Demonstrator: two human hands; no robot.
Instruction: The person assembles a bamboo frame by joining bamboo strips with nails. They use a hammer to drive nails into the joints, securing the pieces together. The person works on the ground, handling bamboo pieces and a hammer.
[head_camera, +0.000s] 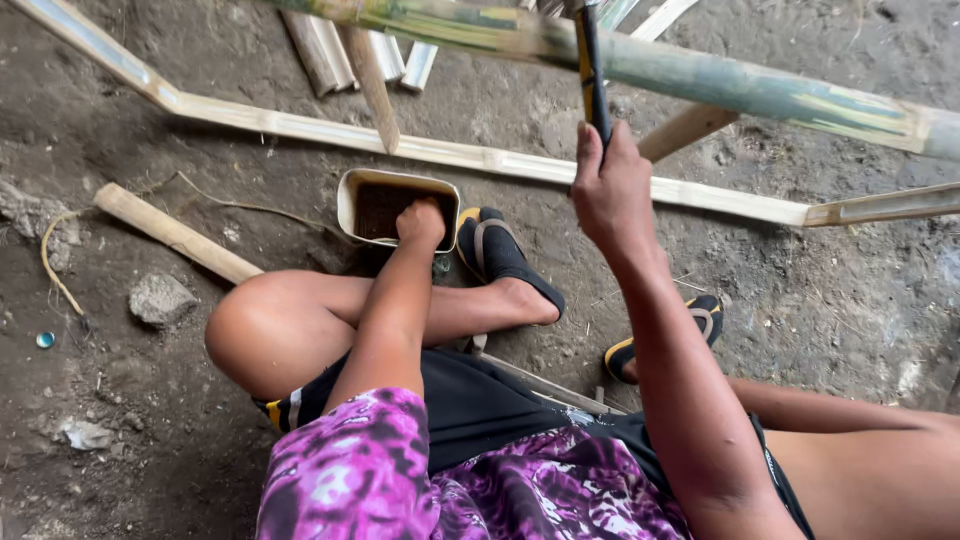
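Observation:
I squat on a dirt floor. My left hand (420, 222) reaches down into a pale rectangular tub (352, 190) filled with small dark pieces; its fingers are hidden inside. My right hand (610, 185) is raised and closed around the black-and-yellow handle of a tool (590, 70), whose head is cut off by the top edge. Just beyond that handle a thick green bamboo pole (700, 80) runs across the upper view.
A long split bamboo strip (480, 158) lies across the ground behind the tub. More bamboo pieces (340, 50) lie at the top. A wooden stick (175, 235), a stone (160, 298) and a cord (50, 262) are at left. My sandalled feet (500, 255) rest near the tub.

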